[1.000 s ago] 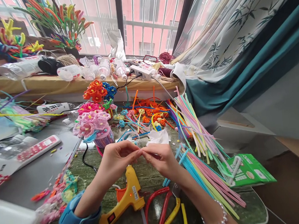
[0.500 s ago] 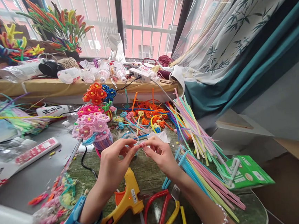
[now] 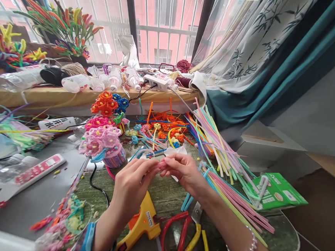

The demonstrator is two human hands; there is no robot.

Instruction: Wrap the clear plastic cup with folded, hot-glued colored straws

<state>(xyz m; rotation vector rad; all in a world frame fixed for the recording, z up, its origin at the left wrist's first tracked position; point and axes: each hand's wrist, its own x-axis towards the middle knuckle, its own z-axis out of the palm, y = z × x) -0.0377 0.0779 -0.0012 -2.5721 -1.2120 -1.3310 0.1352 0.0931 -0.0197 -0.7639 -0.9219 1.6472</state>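
Observation:
Over the middle of the table, my left hand (image 3: 135,178) and my right hand (image 3: 185,174) meet fingertip to fingertip. Both are closed in a pinch on a small pink piece (image 3: 161,165), mostly hidden by the fingers, so its kind is unclear. Below the left hand lies a yellow hot glue gun (image 3: 147,218) with a lit red light. Pliers with red and yellow handles (image 3: 190,237) lie between my forearms. Beyond the left hand stands a pot of pink pipe-cleaner flowers (image 3: 100,140). Blue, pink and yellow pipe cleaners (image 3: 234,197) lie by the right forearm.
Orange and blue pipe-cleaner pieces (image 3: 167,127) lie behind the hands. A green packet (image 3: 272,190) rests at the right edge. Plastic bottles (image 3: 77,83) and a power strip (image 3: 157,83) line the windowsill. A black cord (image 3: 98,185) runs left of the glue gun.
My left hand has turned so its fingers lie flatter and closer together. My right fingers have curled in around the pink piece. The view has shifted slightly.

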